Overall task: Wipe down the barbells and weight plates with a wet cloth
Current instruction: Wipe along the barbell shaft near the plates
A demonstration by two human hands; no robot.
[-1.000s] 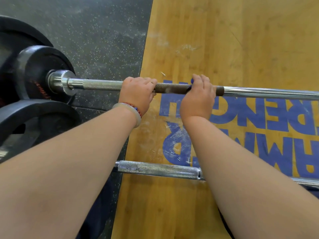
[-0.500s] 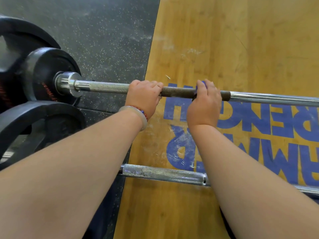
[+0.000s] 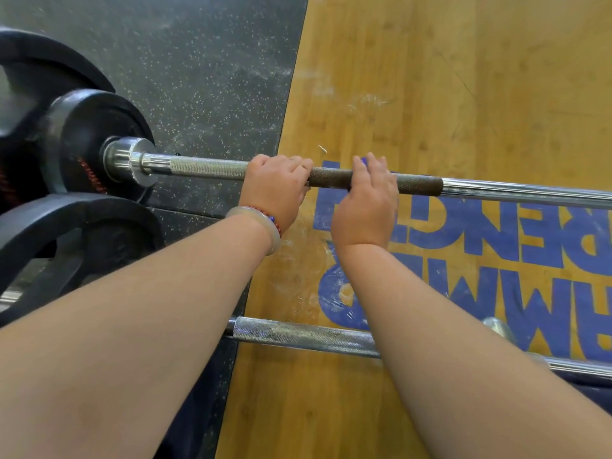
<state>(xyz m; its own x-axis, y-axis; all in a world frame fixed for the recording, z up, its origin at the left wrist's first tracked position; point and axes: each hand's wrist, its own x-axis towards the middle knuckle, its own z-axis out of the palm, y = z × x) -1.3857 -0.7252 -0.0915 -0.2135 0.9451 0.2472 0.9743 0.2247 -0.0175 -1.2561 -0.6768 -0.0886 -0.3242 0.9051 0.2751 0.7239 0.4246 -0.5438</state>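
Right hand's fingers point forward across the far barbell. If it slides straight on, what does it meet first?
The right hand lies across the chrome barbell, on its rust-brown knurled stretch. Past that, only the yellow wooden platform shows ahead, lower down; depth is unclear.

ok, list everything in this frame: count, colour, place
far bar: one, silver with a dark brown stretch, across mid-frame, its left end in the plates
near bar: one, silver, knurled, lies lower in frame, partly hidden by the arms
plates: three visible, black, left edge
mat: one, black with pale speckles, upper left floor
platform: one, yellow wood, right of the mat
lettering: blue, upside down on the platform, cut off at the right edge
bracelets: two, a pale bangle and a red-and-blue beaded one, left wrist
left hand: grips the far bar
right hand: fingers laid over the far bar's brown stretch, grip unclear
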